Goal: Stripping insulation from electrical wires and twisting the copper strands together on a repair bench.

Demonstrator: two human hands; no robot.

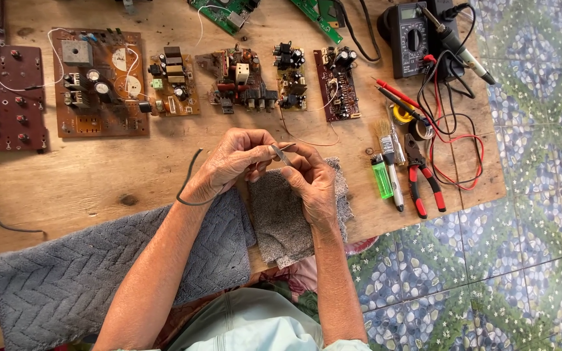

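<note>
Near the worktop's front edge, above a small grey cloth (287,221), the left hand (232,166) closes on a dark wire (188,175) that loops off toward the left, pinching its end. The right hand (310,182) grips slim metal tweezers (280,154) at that same tip. The wire end looks partway prepared at most; whether any bare metal shows is too small to tell. Along the back edge, circuit boards (99,81) lie untouched, and red-handled pliers (424,179) rest near the right edge.
</note>
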